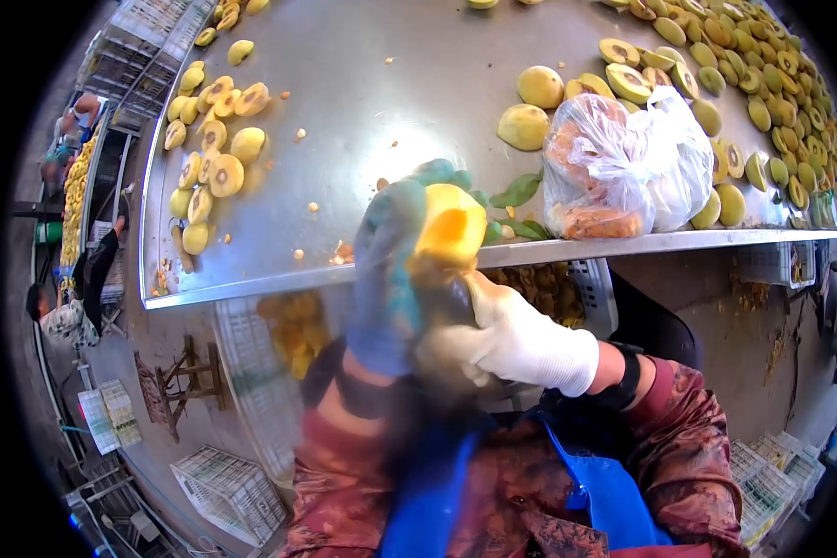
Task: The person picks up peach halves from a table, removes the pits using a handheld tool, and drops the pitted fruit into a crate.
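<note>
My left hand [388, 270], in a blue-green glove, is closed around a yellow peach half [451, 221] near the table's front edge. Its bright cut flesh faces up toward me. Close below the fruit is my right hand [521, 339] in a white knitted glove, fingers curled. A dark, blurred shape [445, 302] lies between the two hands, and I cannot tell what the right fingers hold. Beyond the hands stretches the metal table [344, 121]. Green leaves [521, 191] lie just right of the peach half.
A knotted plastic bag [623, 167] of orange-brown food sits at the table's front right. Halved peaches [223, 174] are scattered at left, with a large heap [781, 93] at right. Below are crates [228, 493] and a wooden stool [181, 386]. A person [74, 312] is at far left.
</note>
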`<action>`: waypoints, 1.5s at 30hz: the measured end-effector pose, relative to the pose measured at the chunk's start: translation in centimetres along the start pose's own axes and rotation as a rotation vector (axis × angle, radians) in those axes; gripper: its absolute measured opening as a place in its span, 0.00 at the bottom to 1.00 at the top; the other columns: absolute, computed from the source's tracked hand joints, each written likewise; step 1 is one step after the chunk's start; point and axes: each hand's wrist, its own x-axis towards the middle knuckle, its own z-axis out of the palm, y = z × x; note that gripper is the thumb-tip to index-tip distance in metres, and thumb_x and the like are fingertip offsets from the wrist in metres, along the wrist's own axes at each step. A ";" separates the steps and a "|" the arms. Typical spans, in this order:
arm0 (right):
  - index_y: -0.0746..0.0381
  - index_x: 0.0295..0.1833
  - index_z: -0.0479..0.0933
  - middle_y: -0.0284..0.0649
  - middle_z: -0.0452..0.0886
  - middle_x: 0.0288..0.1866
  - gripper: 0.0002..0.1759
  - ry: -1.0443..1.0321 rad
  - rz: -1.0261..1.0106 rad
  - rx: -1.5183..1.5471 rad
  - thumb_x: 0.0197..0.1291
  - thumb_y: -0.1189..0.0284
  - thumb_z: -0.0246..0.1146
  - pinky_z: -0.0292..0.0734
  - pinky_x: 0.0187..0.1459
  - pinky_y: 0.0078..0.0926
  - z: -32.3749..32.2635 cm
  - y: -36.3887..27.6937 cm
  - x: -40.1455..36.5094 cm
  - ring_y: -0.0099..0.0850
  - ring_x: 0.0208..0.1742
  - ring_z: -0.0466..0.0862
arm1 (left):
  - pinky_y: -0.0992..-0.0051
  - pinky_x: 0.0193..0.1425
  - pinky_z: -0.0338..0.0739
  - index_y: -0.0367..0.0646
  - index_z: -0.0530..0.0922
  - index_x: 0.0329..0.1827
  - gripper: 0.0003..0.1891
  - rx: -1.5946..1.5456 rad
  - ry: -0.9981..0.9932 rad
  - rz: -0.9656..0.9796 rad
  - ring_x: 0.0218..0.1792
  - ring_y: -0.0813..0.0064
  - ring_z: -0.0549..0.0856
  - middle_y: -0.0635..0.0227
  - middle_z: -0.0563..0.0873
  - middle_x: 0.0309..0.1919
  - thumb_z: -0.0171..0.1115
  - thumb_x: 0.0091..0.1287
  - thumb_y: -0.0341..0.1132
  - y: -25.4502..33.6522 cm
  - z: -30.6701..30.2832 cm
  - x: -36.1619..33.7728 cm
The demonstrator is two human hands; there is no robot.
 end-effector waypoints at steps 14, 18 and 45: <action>0.62 0.50 0.72 0.45 0.80 0.35 0.14 -0.026 -0.424 -1.108 0.61 0.69 0.60 0.76 0.32 0.43 -3.6 4.9 -0.7 0.47 0.33 0.83 | 0.47 0.59 0.80 0.35 0.71 0.64 0.37 -0.056 0.106 0.048 0.58 0.50 0.81 0.51 0.81 0.57 0.41 0.74 0.64 2.5 -2.0 0.7; 0.62 0.52 0.71 0.48 0.80 0.42 0.16 0.067 -0.420 -0.566 0.61 0.71 0.64 0.77 0.43 0.39 -2.3 1.6 0.2 0.50 0.44 0.82 | 0.58 0.57 0.81 0.34 0.72 0.63 0.33 0.047 0.059 0.129 0.55 0.60 0.82 0.55 0.81 0.54 0.45 0.75 0.59 3.0 -1.5 0.2; 0.59 0.46 0.74 0.46 0.81 0.33 0.10 -0.272 -0.185 -1.115 0.59 0.70 0.57 0.76 0.32 0.45 -2.1 1.8 -1.3 0.47 0.35 0.84 | 0.59 0.63 0.73 0.42 0.78 0.61 0.26 2.275 0.266 -0.103 0.59 0.48 0.78 0.46 0.79 0.58 0.68 0.62 0.44 17.0 -16.3 -10.0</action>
